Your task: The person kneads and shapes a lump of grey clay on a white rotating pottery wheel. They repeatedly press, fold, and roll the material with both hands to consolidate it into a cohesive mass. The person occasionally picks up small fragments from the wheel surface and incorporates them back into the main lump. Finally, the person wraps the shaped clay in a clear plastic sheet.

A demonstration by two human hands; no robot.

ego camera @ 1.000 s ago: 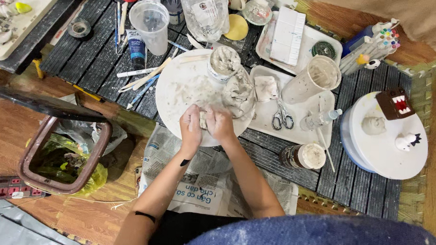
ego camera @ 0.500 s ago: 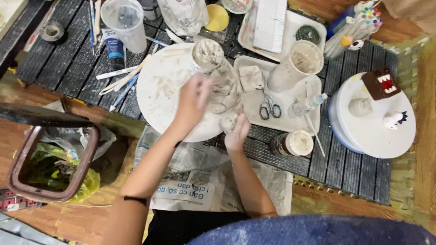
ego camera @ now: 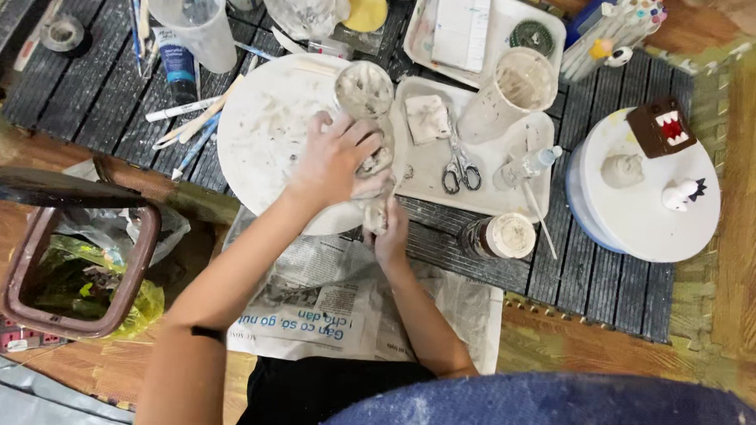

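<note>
Left hand (ego camera: 334,161) spread, fingers curled over a pale lump of clay (ego camera: 378,166) at the near right edge of the round white board (ego camera: 263,133); right hand (ego camera: 390,234) just below that edge, fingers closed around the lump's lower end. Both hands dusted white. Clay-smeared cup (ego camera: 364,90) standing on the board's far right rim, touching distance from the left hand. White tray (ego camera: 479,195) immediately right of the board, carrying scissors (ego camera: 457,167), a small clay slab (ego camera: 426,119) and a tall white cup (ego camera: 510,96). Clear measuring jug (ego camera: 194,22) and brushes (ego camera: 192,126) left of the board. Newspaper (ego camera: 307,311) spread below it. Brown bin (ego camera: 79,269) well to the board's lower left.
</note>
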